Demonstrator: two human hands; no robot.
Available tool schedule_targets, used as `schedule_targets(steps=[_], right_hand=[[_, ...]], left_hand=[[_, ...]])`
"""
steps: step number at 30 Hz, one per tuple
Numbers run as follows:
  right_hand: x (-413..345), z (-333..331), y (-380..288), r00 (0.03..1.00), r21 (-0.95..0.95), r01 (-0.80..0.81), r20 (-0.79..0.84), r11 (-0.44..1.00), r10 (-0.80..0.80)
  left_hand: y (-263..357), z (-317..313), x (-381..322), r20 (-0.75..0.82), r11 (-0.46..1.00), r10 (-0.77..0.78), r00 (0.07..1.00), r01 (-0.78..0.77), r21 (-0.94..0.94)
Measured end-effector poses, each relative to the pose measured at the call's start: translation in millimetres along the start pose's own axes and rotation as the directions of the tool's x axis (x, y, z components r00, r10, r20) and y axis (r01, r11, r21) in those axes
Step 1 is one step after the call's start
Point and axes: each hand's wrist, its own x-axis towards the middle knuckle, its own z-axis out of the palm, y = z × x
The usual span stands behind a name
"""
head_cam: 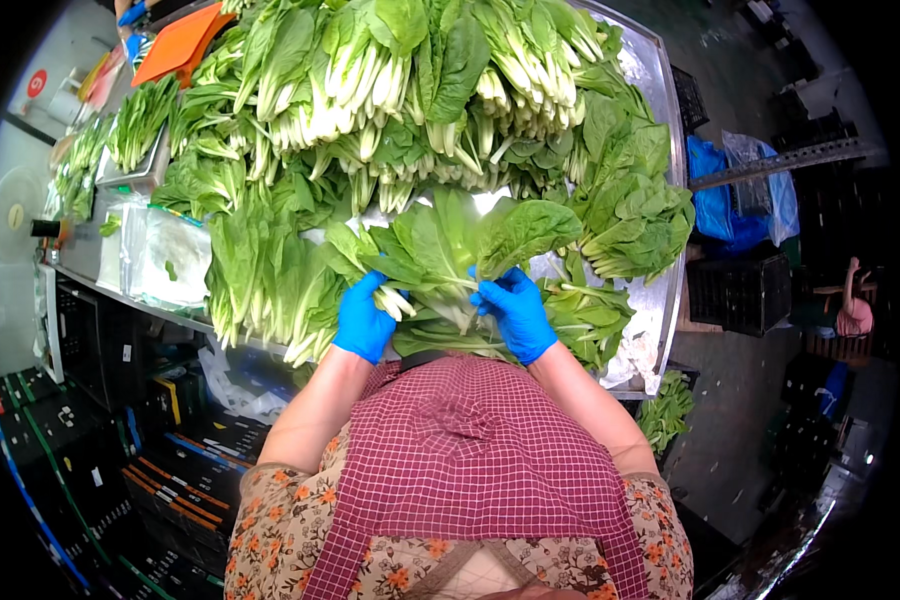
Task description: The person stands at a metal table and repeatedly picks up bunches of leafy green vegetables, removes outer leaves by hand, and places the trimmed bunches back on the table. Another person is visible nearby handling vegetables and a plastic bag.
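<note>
My left hand (364, 318), in a blue glove, is closed around a small bunch of leafy greens (391, 301) with white stems. In a matching glove, my right hand (516, 307) pinches the stem of a broad green leaf (529, 234) between thumb and fingers. More leaves fan out between the two hands, over the metal table. Beyond them lies a large heap of leafy greens (375, 82), stems mostly towards me. Further bunches (262, 277) stand in a row left of my left hand, and loose leaves (585, 315) lie right of my right hand.
The metal table's raised rim (673, 135) runs along the right. Clear plastic bags (161, 255) and an orange plastic container (180, 45) are on the left, where a co-worker's gloved hand (133, 46) shows. Black crates (739, 291) stand right, others (180, 480) lower left. Another person (855, 315) is far right.
</note>
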Motion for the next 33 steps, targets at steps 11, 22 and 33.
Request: schedule_targets(steps=[11,22,33], right_hand=[[-5.9,7.7,-7.9,0.999,0.106,0.005,-0.042,0.994,-0.001],[-8.6,11.7,-11.8,0.996,-0.118,0.078,-0.026,0.990,-0.082],[-10.0,14.0,-11.7,0.997,-0.164,0.076,-0.008,0.984,-0.078]], left_hand=[[-13.6,-17.7,-6.6,-0.083,0.990,-0.044,0.996,0.055,0.131],[3.2,-0.6,-21.8,-0.151,0.964,0.115,0.982,-0.073,0.256],[11.5,23.5,-27.2,-0.149,0.942,0.248,0.957,-0.203,0.266]])
